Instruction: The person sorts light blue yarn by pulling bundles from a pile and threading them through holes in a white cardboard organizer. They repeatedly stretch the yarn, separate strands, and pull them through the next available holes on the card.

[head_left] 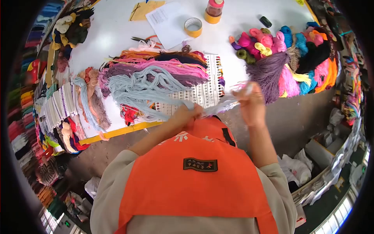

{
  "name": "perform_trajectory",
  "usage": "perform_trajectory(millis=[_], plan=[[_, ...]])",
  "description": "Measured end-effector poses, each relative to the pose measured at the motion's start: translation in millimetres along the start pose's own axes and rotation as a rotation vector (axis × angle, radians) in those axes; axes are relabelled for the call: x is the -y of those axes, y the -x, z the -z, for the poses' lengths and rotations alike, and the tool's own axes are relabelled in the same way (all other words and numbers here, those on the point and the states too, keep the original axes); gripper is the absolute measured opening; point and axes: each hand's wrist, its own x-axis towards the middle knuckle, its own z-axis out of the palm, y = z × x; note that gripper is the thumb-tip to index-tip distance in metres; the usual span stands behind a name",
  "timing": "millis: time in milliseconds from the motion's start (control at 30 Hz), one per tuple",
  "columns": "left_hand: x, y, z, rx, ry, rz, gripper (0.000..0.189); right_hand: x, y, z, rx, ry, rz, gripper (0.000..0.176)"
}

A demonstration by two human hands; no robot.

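A bundle of pale blue yarn (144, 85) lies loose over the pile of threads, and its near end runs off the table edge to my hands. My left hand (188, 117) is closed around these strands just in front of my apron. Raised to the right, my right hand (251, 103) grips the far end of the stretched strands, its fingers slightly blurred. Under the yarn lies a white punched card (213, 78) with rows of holes and small colored thread samples along its right side. Pink and purple thread hanks (183, 67) are heaped behind the blue yarn.
Colorful yarn hanks (269, 72) crowd the table's right side. Tape rolls (193, 27), a red-lidded jar (214, 9), papers (163, 21) and scissors (142, 39) lie at the back. More sample cards (60, 103) hang over the left edge. Bags (294, 167) sit on the floor.
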Motion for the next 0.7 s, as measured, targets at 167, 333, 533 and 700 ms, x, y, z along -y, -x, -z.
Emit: perform_trajectory(millis=[167,333,533,700], plan=[[-14.7,-39.5,52.1,-0.338,0.211,0.103,0.03,98.9,-51.2,81.7,-0.497,0.84,0.326,0.017],[1.7,-95.0,42.3,-0.325,0.201,0.201,0.037,-15.4,-94.4,93.3,0.2,1.461,-0.105,0.02],[11.4,-120.1,8.7,-0.536,-0.582,0.229,0.036,-139.3,-108.3,80.7,0.595,1.492,-0.167,0.026],[14.5,-119.3,5.9,-0.555,-0.367,0.105,0.024,-137.0,-117.3,73.3,0.667,1.536,-0.281,0.022]])
